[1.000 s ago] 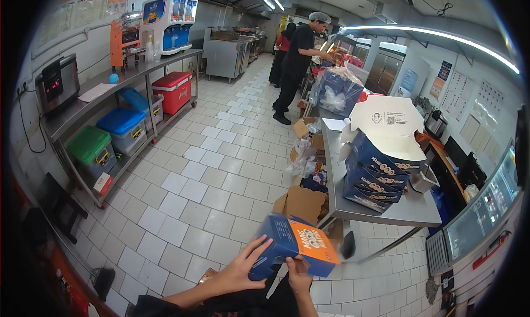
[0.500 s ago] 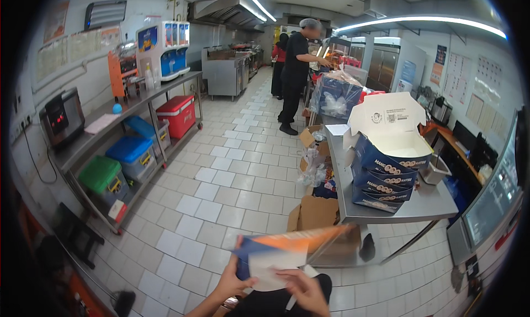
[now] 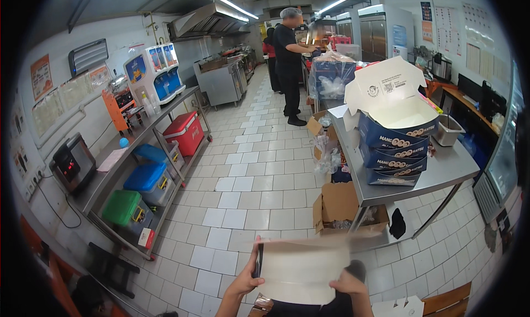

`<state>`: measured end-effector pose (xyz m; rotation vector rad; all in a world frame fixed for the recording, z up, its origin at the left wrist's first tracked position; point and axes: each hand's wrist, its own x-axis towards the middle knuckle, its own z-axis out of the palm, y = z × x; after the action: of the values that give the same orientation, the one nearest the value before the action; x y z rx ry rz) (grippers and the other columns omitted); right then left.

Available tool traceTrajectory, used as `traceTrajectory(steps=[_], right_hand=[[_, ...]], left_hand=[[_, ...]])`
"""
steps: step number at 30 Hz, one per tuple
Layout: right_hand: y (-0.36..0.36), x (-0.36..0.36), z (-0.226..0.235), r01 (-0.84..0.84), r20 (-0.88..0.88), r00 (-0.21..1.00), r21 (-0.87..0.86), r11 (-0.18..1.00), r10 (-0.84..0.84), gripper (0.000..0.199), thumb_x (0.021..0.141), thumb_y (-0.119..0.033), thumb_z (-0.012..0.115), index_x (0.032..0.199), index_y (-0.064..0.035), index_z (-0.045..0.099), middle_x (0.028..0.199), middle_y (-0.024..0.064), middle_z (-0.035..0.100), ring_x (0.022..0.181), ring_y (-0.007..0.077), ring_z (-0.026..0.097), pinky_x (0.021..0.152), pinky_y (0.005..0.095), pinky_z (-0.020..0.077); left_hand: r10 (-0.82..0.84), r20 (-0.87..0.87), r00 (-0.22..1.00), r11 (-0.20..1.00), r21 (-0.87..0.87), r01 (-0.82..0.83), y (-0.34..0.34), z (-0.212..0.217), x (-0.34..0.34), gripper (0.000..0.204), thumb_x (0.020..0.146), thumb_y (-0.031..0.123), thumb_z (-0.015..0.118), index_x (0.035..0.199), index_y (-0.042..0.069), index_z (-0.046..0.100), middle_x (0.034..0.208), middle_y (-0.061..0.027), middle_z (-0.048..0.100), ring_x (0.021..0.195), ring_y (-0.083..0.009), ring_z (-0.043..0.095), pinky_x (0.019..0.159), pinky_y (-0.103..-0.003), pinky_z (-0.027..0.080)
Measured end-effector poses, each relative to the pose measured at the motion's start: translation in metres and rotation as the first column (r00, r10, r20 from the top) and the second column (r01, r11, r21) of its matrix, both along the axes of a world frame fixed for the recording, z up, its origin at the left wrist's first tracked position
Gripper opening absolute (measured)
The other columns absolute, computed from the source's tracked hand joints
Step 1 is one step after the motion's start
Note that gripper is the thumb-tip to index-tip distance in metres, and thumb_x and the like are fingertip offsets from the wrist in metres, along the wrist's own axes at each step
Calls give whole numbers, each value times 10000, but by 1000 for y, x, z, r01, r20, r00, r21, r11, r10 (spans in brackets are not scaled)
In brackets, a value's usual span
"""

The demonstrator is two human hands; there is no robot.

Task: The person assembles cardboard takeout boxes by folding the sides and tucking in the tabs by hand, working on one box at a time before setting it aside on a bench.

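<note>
In front of my lap I hold a paperboard food box, its pale inside turned toward me and its far edge smeared by motion. My left hand grips its left side, thumb in front and fingers running up the outer face. At the lower right corner my right hand has its thumb on the board; the other fingers are mostly hidden. A stack of dark blue food boxes stands on the steel table to the right. The top box has its white lid raised.
The steel table has a metal container behind the stack. A brown carton sits on the floor beside its leg. White cut board lies at lower right. A co-worker stands farther off. Left, a steel shelf holds lidded bins.
The box has turned from its blue and orange outside to its pale inside. My right hand has moved from its lower middle to its right corner. The view has shifted.
</note>
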<state>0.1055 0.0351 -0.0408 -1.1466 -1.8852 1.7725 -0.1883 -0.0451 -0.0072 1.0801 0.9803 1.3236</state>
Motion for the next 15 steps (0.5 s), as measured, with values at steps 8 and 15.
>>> traceTrajectory(steps=[8,15], right_hand=[[9,-32,34,594,-111,780,441,673,-616,561,714,-221,719,1131,25,436,859,197,619,741,300,634,664,368,498],[-39,-77,36,100,-70,995,664,741,-71,973,643,-324,753,1384,-55,182,1316,250,307,1187,426,365,939,436,393]], left_hand=[[450,-774,445,891,356,-282,17,19,35,475,781,173,672,1192,35,479,1219,-169,459,1090,-286,478,872,-377,421],[309,-507,805,948,95,-304,12,-16,87,396,892,318,543,1062,-39,528,932,-120,594,847,-205,569,726,-306,452]])
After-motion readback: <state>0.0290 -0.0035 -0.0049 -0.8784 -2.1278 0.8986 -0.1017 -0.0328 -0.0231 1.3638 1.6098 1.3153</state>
